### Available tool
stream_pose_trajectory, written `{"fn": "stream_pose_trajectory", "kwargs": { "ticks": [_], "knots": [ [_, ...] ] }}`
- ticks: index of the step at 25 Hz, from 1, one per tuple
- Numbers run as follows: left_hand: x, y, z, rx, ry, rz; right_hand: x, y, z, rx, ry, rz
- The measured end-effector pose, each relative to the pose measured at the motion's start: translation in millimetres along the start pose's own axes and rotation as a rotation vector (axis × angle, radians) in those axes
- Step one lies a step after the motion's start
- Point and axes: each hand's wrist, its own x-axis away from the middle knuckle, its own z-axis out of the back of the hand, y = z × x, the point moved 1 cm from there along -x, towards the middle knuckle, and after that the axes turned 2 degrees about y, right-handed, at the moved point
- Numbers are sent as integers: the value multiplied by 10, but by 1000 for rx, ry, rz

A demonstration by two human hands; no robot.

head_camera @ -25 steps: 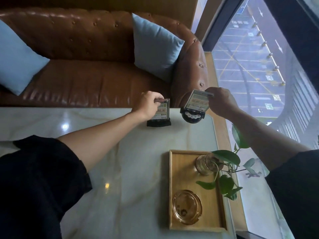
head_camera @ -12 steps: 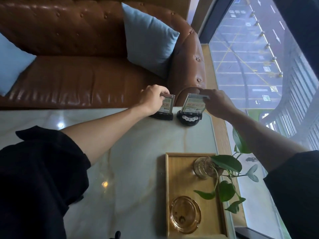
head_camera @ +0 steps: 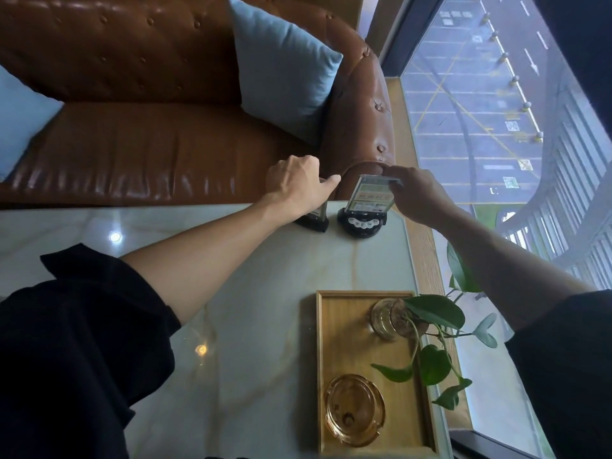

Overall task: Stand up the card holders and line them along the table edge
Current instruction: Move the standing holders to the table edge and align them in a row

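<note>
Two card holders stand upright side by side at the far edge of the marble table (head_camera: 265, 293). The right card holder (head_camera: 367, 207) has a round black base and a clear panel with a green and white card; my right hand (head_camera: 417, 197) pinches its top edge. The left card holder (head_camera: 314, 220) has a dark rectangular base and is mostly hidden behind my left hand (head_camera: 298, 183), which grips its top.
A wooden tray (head_camera: 334, 359) near the table's right side holds an amber glass ashtray (head_camera: 354, 409) and a glass vase with a leafy plant (head_camera: 394, 318). A brown leather sofa (head_camera: 149, 154) with blue cushions lies beyond the far edge. A window runs along the right.
The right card holder came down from the air and now rests on the table. Both holders moved back to the far table edge, close together.
</note>
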Motion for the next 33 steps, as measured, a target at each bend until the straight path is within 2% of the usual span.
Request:
{"fn": "stream_pose_trajectory", "kwargs": {
  "ticks": [4, 9, 12, 22, 26, 29, 33],
  "knots": [
    [6, -57, 7, -20, -33, -64, 14, 16, 6, -29, 5, 10],
    [-28, -176, 8, 18, 8, -168, 0, 1, 15, -31, 48, -6],
    [-76, -197, -42, 56, -36, -215, -13, -5, 46, -10, 59, -10],
    [-145, -238, -98, 99, -84, -250, 3, -30, 62, 3, 10, -31],
    [-93, -260, 62, 75, -39, -269, 44, -80, 131, 50, 11, -66],
    [44, -431, 317, 70, -17, -249, 113, -245, 264, 63, 70, -112],
    [416, -877, 785, 123, -14, -173, 284, -757, 391, 35, 236, -45]
  ]
}}
